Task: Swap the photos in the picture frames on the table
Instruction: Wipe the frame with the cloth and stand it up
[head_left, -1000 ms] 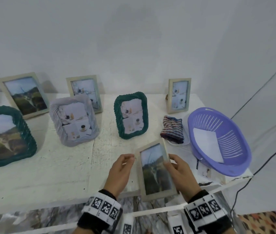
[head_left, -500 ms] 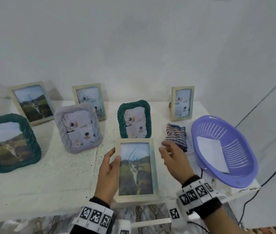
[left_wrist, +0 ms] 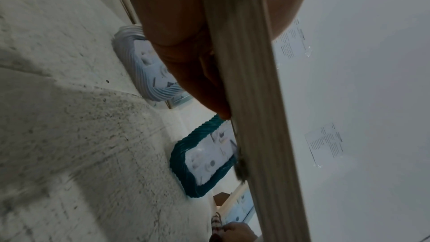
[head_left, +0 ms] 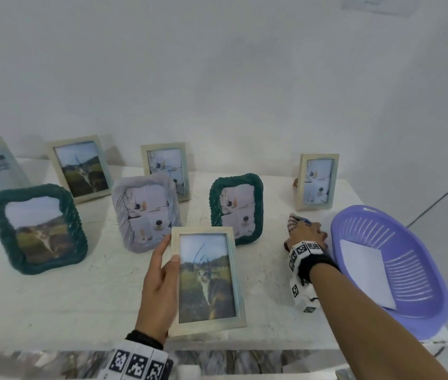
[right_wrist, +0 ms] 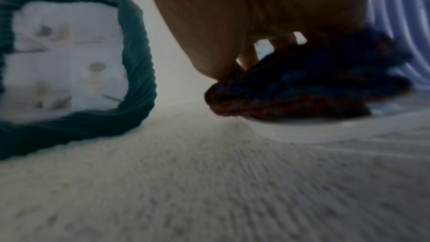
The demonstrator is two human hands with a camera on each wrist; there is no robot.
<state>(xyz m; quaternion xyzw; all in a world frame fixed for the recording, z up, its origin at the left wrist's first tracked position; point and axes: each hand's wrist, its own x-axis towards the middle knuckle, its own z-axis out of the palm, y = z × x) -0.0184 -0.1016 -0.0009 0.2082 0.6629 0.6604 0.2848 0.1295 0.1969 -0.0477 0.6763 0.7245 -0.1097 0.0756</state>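
Presently the left hand [head_left: 159, 286] is clamping the left edge of a pale wooden rectangular picture frame [head_left: 206, 278] holding a landscape photo, thumb on the front, fingers behind, keeping it tilted above the near edge of the white desk [head_left: 53, 297]. The right hand [head_left: 306, 233] is reaching out and closing its fingers on a striped knitted cloth [right_wrist: 309, 84] lying just beside the lilac plastic basket [head_left: 409, 270].

The frame is looking light and stiff, its glazing likely fragile and slippery, so holding it by the wooden edges seems wisest. Its back and any clips are hidden. Motion is blurring the right wrist view, and the hand is covering most of the cloth in the head view.
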